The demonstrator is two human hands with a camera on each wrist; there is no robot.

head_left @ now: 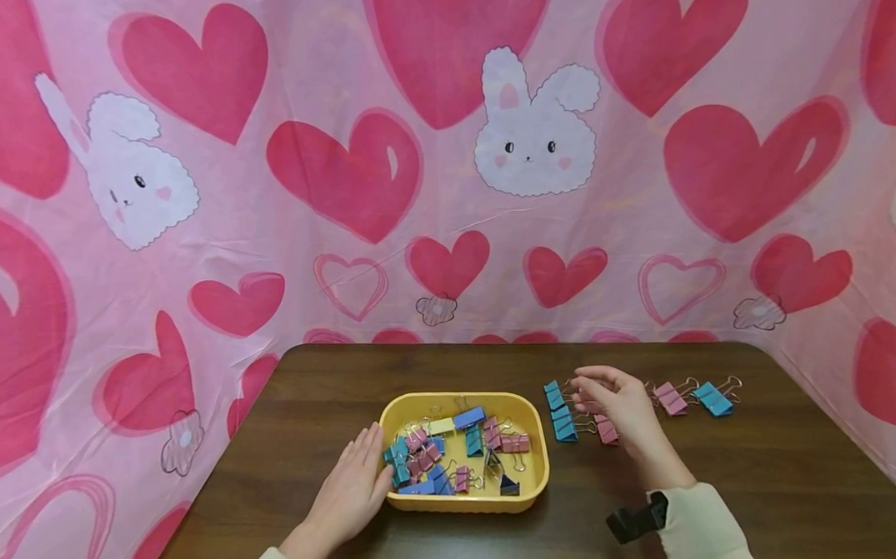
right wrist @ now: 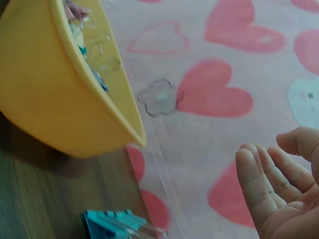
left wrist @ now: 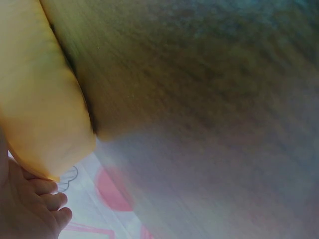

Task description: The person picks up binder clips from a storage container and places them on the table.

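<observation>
My left hand rests with straight fingers against the left side of a yellow plastic bin; the left wrist view shows its fingers beside the bin wall. Inside lie loose binder clips in pink, blue, teal and yellow, plus a dark one. Over the table right of the bin hovers my right hand, thumb apart from loosely bent fingers, holding nothing. Nearest to it are two teal binder clips in a column and a pink binder clip, partly covered by the hand.
Farther right on the brown wooden table lie another pink binder clip and a teal binder clip. A pink cloth with hearts and rabbits hangs behind the table. A black strap circles the right wrist.
</observation>
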